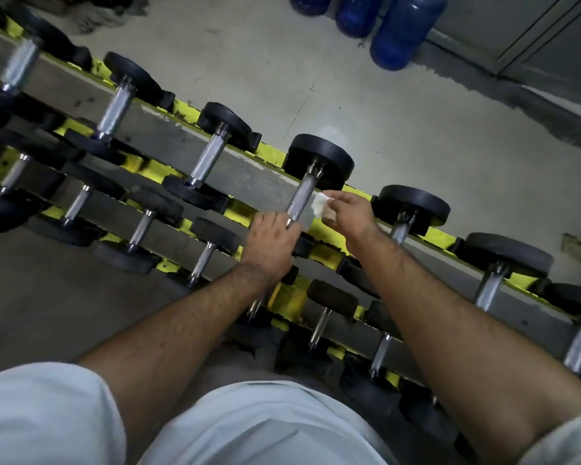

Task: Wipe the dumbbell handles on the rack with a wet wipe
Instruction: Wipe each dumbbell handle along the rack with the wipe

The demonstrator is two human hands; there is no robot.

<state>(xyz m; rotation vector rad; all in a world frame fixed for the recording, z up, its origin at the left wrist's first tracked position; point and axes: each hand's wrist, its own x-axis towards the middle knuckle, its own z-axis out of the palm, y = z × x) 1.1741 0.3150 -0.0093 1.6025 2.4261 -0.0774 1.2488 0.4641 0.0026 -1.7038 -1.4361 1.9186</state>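
Note:
A yellow-and-grey rack (269, 152) runs diagonally with several black dumbbells on its tiers. One top-tier dumbbell's knurled steel handle (301, 198) lies in the middle of the view. My right hand (348, 214) pinches a crumpled white wet wipe (321, 204) just to the right of that handle, touching or nearly touching it. My left hand (270, 245) lies over the near end of the same dumbbell, fingers curled round its lower weight, which is mostly hidden beneath the hand.
More dumbbells line the rack left (212, 156) and right (406, 213), with smaller ones on the lower tiers (319, 325). Blue water bottles (403, 28) stand on the concrete floor behind the rack, beside a grey wall panel.

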